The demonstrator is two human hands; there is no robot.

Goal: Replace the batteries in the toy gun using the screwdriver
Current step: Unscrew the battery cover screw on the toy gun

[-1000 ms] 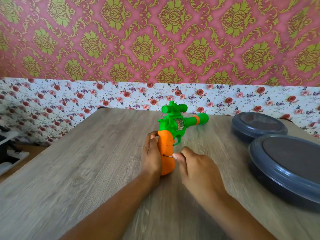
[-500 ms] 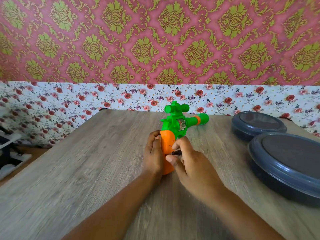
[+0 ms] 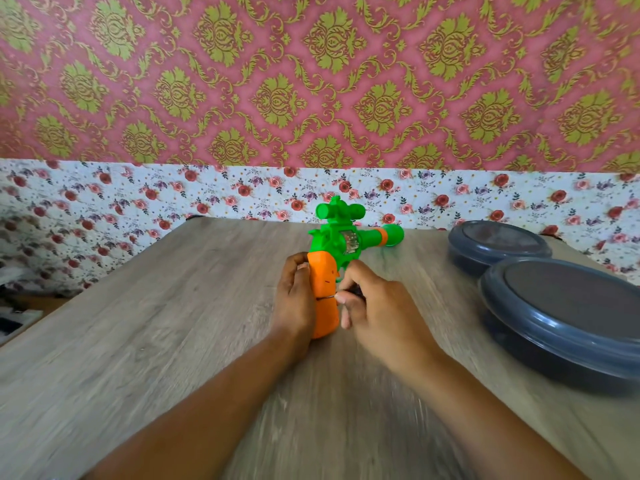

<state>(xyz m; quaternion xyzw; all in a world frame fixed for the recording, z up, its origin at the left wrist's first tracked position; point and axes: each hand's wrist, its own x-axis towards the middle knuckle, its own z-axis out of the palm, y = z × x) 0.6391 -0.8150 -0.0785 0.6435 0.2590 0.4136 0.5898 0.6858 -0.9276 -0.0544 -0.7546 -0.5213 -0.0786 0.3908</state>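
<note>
Pinching a small dark-handled screwdriver [image 3: 353, 293] between thumb and forefinger, the right hand [image 3: 377, 306] has its fingers curled in tight, and the thin metal shaft runs level from the fingertips [image 3: 341, 298] to the side of the toy gun's orange grip [image 3: 323, 292], where its tip meets a dark spot that I take for the screw of the battery cover. Half a second ago the same hand sat higher and over the grip, hiding the shaft; a second ago it was lower, with the shaft reaching the grip further down. So the tool has been shifting along the grip and has now settled level at mid-height, which suggests the tip is being seated in the screw head or turned, though the pictures cannot show whether the screw has loosened. The left hand [image 3: 294, 299] has stayed put throughout, fingers wrapped round the far side of the orange grip and closed on it, steadying the toy. The toy gun [image 3: 341, 240] stands with the butt of its grip on the wooden table [image 3: 156, 323], its green body, scope and barrel pointing away and to the right, in the same place as before. No cover is off and no batteries are in sight, so the task looks to be at its first step. Two dark round lidded containers [image 3: 561, 306] sit well apart on the right, untouched
</note>
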